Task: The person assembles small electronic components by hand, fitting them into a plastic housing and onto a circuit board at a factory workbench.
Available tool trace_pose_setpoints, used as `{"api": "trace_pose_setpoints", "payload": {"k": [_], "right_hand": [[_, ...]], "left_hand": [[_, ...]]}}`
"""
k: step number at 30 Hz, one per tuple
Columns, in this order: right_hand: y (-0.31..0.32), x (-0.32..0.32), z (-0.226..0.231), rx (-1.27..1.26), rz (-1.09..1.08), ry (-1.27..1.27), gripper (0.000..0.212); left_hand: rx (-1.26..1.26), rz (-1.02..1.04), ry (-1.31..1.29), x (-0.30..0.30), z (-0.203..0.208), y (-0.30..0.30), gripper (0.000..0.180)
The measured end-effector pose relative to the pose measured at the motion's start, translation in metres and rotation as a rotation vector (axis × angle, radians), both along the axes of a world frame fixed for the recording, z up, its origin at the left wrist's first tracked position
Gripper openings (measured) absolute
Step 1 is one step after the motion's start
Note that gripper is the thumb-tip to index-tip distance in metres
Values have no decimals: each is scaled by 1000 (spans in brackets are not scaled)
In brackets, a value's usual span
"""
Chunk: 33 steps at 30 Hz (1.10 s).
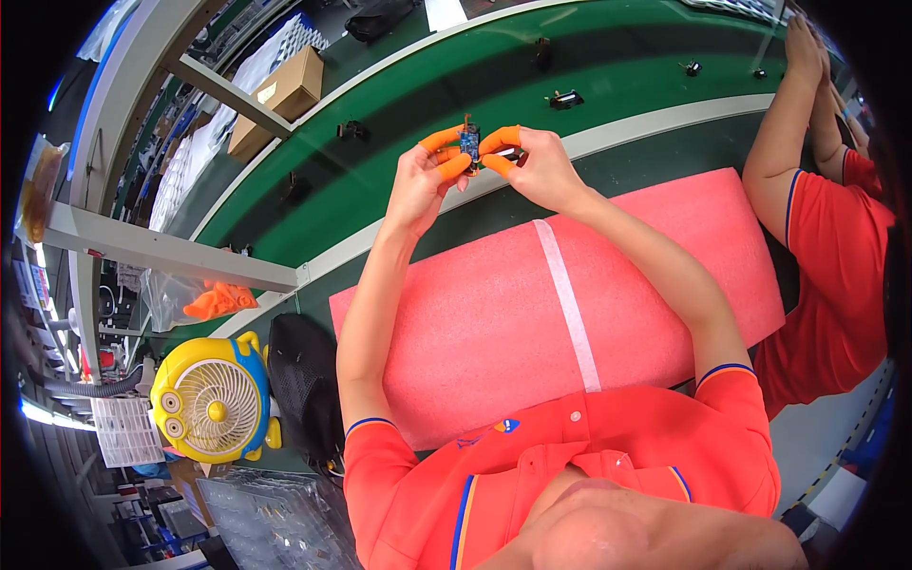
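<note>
A small blue circuit board (469,141) is held up over the near edge of the green conveyor belt. My left hand (423,185) pinches it from the left, between fingers covered in orange finger cots. From the other side, my right hand (541,173) comes in with thumb and forefinger curled close to the board's right edge; these tips wear orange cots too. Something small and dark shows between the right fingers, too little of it to name. A short orange-brown strip sticks up from the board's top end.
Several small black parts, one of them a black module (566,100), lie spread along the green belt (627,84). Below my forearms lies a pink foam block (475,313). A yellow fan (217,408) and a black bag (302,380) stand left. At right, a co-worker's arm (784,133) reaches forward.
</note>
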State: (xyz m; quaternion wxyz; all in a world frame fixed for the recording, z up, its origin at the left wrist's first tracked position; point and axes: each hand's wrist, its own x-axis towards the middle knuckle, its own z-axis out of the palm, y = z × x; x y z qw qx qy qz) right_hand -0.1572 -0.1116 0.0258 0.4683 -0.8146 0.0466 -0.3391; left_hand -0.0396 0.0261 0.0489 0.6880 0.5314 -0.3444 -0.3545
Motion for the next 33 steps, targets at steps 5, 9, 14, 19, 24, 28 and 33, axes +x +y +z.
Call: {"api": "trace_pose_setpoints", "payload": {"k": [5, 9, 14, 19, 24, 28, 33], "right_hand": [[3, -3, 1, -116, -34, -11, 13], [3, -4, 2, -157, -68, -30, 13], [-2, -4, 1, -451, -57, -305, 11], [1, -5, -2, -243, 21, -230, 10], [6, -10, 22, 329, 106, 186, 9], [-1, -11, 22, 316, 76, 196, 9], [-6, -7, 18, 288, 220, 81, 10]], "left_hand": [[70, -28, 69, -1, 2, 1, 34], [55, -28, 119, -4, 2, 2, 33], [-6, 43, 353, 1, 2, 3, 31], [-22, 35, 383, 4, 1, 2, 31], [-54, -47, 173, -1, 0, 2, 31], [-45, -27, 91, -6, 2, 0, 32], [-76, -81, 295, 2, -3, 4, 34]]}}
